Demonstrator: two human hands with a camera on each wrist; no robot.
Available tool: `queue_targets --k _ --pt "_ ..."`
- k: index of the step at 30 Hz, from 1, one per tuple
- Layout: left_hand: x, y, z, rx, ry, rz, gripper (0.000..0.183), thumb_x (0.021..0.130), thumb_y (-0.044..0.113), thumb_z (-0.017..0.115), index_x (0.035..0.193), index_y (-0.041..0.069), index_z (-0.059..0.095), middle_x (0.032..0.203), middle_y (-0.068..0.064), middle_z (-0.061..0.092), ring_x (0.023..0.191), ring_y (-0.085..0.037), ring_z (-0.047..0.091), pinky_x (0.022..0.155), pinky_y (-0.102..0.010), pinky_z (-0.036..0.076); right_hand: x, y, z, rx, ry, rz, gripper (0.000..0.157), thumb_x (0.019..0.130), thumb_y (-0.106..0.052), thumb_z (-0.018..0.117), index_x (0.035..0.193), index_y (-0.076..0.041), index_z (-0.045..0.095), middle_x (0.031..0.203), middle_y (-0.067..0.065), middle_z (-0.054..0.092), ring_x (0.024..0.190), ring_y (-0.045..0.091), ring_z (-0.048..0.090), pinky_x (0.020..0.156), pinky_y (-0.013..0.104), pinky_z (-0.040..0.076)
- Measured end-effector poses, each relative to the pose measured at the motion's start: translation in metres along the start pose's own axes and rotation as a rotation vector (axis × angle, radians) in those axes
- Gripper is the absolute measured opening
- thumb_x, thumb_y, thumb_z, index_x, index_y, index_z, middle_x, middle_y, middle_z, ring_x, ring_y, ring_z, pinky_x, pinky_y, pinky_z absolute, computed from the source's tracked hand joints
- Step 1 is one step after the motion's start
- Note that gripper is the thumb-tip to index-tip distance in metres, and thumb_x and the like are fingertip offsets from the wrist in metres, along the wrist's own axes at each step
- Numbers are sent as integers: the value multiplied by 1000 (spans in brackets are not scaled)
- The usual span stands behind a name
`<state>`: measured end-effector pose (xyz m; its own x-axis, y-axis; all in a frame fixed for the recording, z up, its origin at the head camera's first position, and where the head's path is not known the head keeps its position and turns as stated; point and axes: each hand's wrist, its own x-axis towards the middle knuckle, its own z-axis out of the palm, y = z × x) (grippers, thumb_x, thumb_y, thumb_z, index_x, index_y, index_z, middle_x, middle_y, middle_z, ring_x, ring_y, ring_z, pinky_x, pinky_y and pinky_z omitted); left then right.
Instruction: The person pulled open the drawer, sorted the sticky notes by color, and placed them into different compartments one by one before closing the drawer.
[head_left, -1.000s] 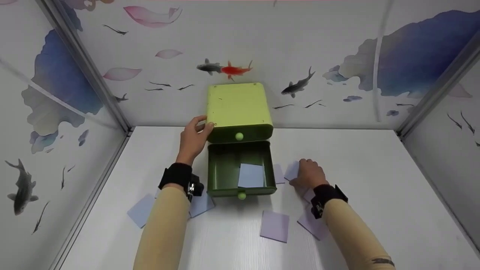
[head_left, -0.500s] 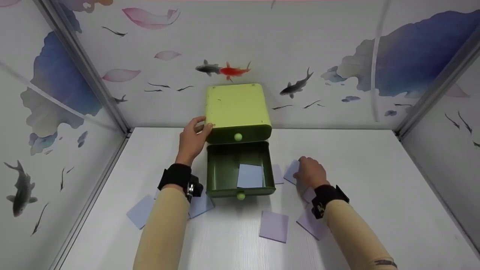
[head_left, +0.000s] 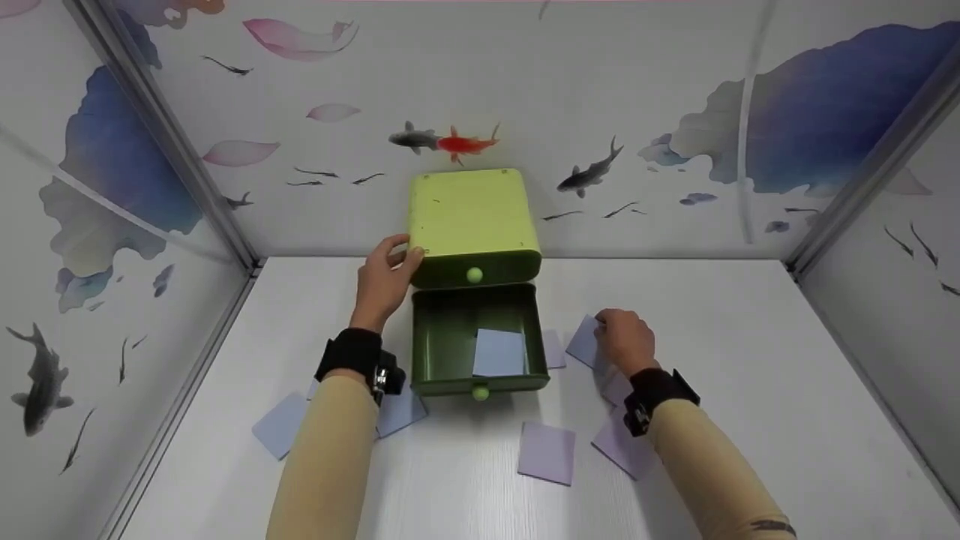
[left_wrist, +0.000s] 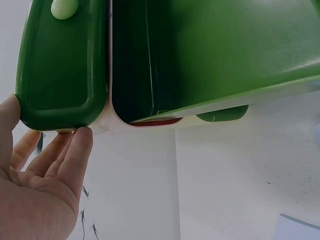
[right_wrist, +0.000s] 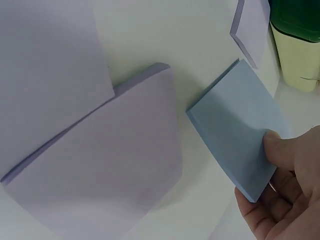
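Note:
In the head view, my left hand [head_left: 384, 281] holds the left side of a lime-green two-drawer box [head_left: 474, 211]. Its thumb lies at the upper front corner and its fingers are against the side, as the left wrist view also shows. The lower green drawer [head_left: 442, 341] is pulled out, with a blue sticky-note pad [head_left: 499, 352] inside at the right. Right of the drawer, my right hand [head_left: 628, 341] pinches another blue sticky-note pad [right_wrist: 235, 125], thumb on its face and fingers behind. The pad tilts up over the table.
Purple pads lie on the white table: one beside the drawer [head_left: 554, 349], one in front [head_left: 546, 453], and two overlapping under my right wrist [head_left: 621, 448]. Blue pads [head_left: 282, 426] [head_left: 401, 411] lie around my left forearm. A patterned wall [head_left: 337, 210] stands behind the box.
My right hand has drawn its fingers in on the blue pad and raised its near edge slightly. My left hand stays on the box.

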<state>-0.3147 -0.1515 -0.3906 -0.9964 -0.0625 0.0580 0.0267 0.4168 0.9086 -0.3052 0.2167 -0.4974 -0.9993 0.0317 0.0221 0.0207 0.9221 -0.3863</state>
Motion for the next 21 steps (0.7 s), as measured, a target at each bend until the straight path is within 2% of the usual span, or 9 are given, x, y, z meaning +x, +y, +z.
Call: queue_targets --k 8,21 --pt "1 0 0 2 6 -10 50 98 42 56 143 21 47 142 -15 54 133 -26 51 107 -44 44 -2 -1 -6 -3 53 -6 23 91 -5 61 111 -1 73 105 18 73 87 31 69 75 46 55" --pt "-1 2 0 -2 7 -7 50 98 41 56 143 20 47 140 -16 55 132 -26 52 107 -45 44 -2 -4 -18 -11 122 -49 25 91 -2 58 110 -3 74 106 20 72 90 37 69 75 50 55"
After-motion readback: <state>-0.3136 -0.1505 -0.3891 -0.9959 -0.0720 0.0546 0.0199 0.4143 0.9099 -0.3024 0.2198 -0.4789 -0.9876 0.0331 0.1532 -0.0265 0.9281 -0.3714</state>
